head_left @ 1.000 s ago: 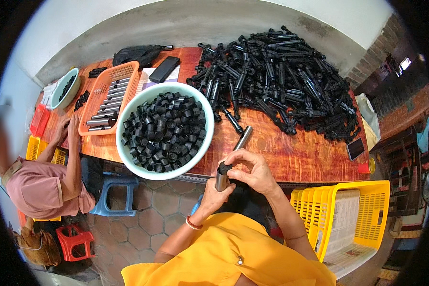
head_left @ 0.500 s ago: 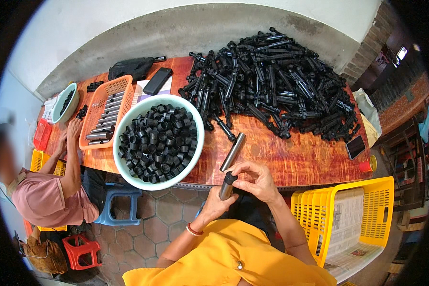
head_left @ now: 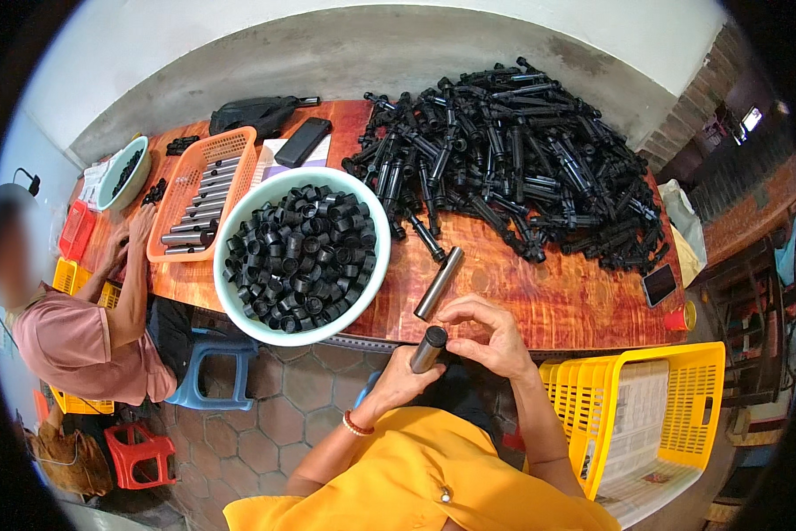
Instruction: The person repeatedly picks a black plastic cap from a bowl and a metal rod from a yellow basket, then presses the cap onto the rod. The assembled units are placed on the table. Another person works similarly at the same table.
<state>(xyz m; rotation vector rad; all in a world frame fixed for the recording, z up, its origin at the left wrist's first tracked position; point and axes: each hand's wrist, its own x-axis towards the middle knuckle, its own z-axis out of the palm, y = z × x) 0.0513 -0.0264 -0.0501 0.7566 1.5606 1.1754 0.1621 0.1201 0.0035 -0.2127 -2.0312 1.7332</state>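
Observation:
My left hand (head_left: 399, 379) is wrapped round a short metal tube (head_left: 428, 351), held upright with a black cap on its top end. Just right of that cap, my right hand (head_left: 491, 336) hovers with its fingers bent and apart, nothing visible in them. Beyond my hands, a second shiny metal tube (head_left: 438, 283) lies slantwise on the wooden table (head_left: 376, 314). To the left stands a pale green basin (head_left: 384, 257) full of small black caps (head_left: 296, 252).
A large heap of black tubular parts (head_left: 522, 159) covers the table's back right. Left of the basin, an orange basket (head_left: 161, 234) holds several metal tubes. A co-worker (head_left: 97, 341) sits at the far left. Yellow crates (head_left: 623, 425) stand beside me on the right.
My right hand has come off the black cap and moved slightly right, its fingers opening. The cap's top now shows on the tube in my left hand. The view has shifted slightly.

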